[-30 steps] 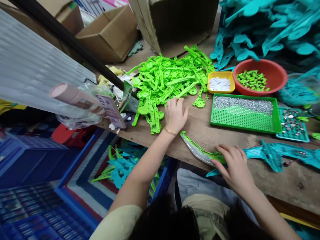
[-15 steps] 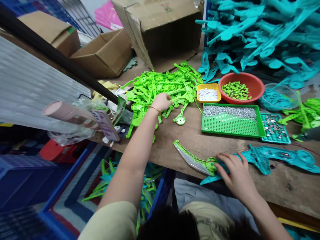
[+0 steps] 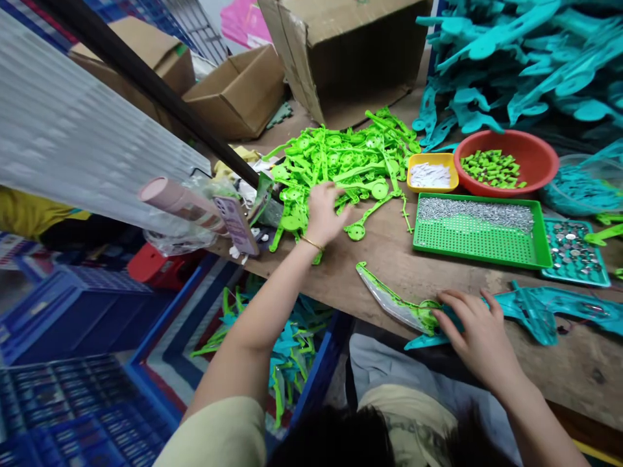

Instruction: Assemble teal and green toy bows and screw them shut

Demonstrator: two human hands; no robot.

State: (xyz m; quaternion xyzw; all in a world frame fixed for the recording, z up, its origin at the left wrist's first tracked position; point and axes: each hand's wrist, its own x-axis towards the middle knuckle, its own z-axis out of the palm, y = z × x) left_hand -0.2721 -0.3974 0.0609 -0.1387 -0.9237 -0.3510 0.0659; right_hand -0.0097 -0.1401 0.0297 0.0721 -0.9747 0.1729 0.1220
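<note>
My left hand is at the near edge of a heap of bright green plastic parts, its thumb apart from its curled fingers and nothing visible in them. A bracelet is on that wrist. Lower right, my right hand grips a long teal plastic part lying along the table's front edge, its fingers covering the middle. Sticking out to the left of those fingers is a curved green piece with a clear blade-like strip. Whether the green piece is fixed to the teal part is hidden.
Behind are a yellow tray of white pieces, a red bowl of small green pieces, a green tray of metal pins and a teal tray of metal discs. A phone leans at left. A blue bin stands below the edge.
The view has swung left. My left hand has drawn back slightly over the heap, its thumb now spread from the fingers. My right hand stays on the teal part.
</note>
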